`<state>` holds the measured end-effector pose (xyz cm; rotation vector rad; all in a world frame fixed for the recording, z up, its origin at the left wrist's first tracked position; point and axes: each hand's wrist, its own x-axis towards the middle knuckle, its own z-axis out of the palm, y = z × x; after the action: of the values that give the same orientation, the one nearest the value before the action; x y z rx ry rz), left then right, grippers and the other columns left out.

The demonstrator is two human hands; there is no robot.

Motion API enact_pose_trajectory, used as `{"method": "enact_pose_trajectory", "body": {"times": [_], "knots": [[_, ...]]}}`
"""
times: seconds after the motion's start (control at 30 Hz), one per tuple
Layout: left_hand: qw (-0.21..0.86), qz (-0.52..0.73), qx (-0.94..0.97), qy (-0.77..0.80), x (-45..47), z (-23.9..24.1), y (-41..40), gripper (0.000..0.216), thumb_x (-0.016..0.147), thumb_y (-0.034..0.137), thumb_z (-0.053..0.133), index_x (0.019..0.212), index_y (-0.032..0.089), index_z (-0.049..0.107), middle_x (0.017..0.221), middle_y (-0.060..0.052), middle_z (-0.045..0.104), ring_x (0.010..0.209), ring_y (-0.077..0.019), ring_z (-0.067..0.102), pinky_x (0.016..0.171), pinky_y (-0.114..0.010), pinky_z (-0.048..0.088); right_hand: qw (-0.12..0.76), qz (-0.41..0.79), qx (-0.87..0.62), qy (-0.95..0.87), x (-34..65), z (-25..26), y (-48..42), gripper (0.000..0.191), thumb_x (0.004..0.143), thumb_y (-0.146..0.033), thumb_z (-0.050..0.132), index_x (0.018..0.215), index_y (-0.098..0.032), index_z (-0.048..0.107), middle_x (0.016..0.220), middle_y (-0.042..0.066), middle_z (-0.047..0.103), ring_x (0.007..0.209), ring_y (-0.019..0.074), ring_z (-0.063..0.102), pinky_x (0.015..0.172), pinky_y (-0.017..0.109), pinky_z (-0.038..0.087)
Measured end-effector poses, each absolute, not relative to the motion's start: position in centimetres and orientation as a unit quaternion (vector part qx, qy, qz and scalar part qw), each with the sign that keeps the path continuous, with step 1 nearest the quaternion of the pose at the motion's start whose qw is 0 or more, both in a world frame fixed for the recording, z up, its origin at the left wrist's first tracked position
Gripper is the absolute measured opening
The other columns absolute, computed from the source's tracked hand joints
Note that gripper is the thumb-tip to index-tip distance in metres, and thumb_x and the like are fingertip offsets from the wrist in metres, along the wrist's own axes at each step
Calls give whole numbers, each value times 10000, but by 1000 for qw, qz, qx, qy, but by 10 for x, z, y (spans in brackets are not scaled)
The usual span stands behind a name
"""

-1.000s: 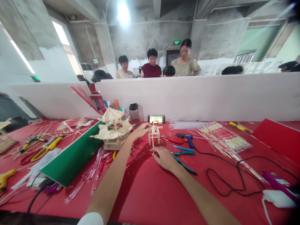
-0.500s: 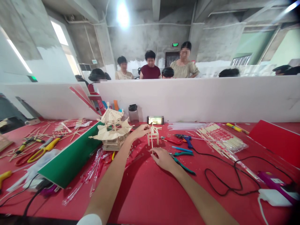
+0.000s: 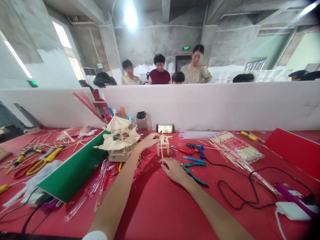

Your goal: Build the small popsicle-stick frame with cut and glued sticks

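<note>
While I watch through the head camera, the clearest lettering is on the green exit sign [image 3: 186, 48] above the far door, yet its characters are too small for me to read. Red print covers the wrapped stick packs [image 3: 237, 146] at the right, blurred past reading, and the pale label on the purple power strip [image 3: 291, 193] is no clearer. The screen of the phone [image 3: 165, 128] against the white partition [image 3: 212, 108] is pixelated.

In front of that phone, the small stick frame [image 3: 167, 145] stands on its legs on the red table [image 3: 155, 213]. My left hand [image 3: 150, 140] has its fingertips at the roof's left side; I cannot tell whether they grip anything. My right hand [image 3: 172, 169] pinches the lower end of a thin stick [image 3: 162, 154] slanting up to the frame. The larger pagoda model [image 3: 122, 145] stands left of my left hand, and green pliers [image 3: 196, 173] lie just beyond the right.

Compared with a second ago, my view has shifted slightly, cutting off more of the yellow glue gun [image 3: 3, 188] at the left edge; both hands keep their places at the frame.
</note>
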<state>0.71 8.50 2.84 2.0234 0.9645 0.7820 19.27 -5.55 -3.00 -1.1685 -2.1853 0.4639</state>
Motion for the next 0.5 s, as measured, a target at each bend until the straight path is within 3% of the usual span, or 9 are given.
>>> {"method": "enact_pose_trajectory", "body": {"times": [0.5], "knots": [[382, 317, 778, 385, 15, 36, 77, 212, 743, 347, 604, 790, 147, 554, 656, 35, 528, 584, -100, 453, 566, -222, 364, 305, 173, -437, -828, 192, -34, -53, 236, 914, -198, 508, 1100, -213, 652, 1026, 56, 717, 948, 192, 656, 871, 305, 471]]}}
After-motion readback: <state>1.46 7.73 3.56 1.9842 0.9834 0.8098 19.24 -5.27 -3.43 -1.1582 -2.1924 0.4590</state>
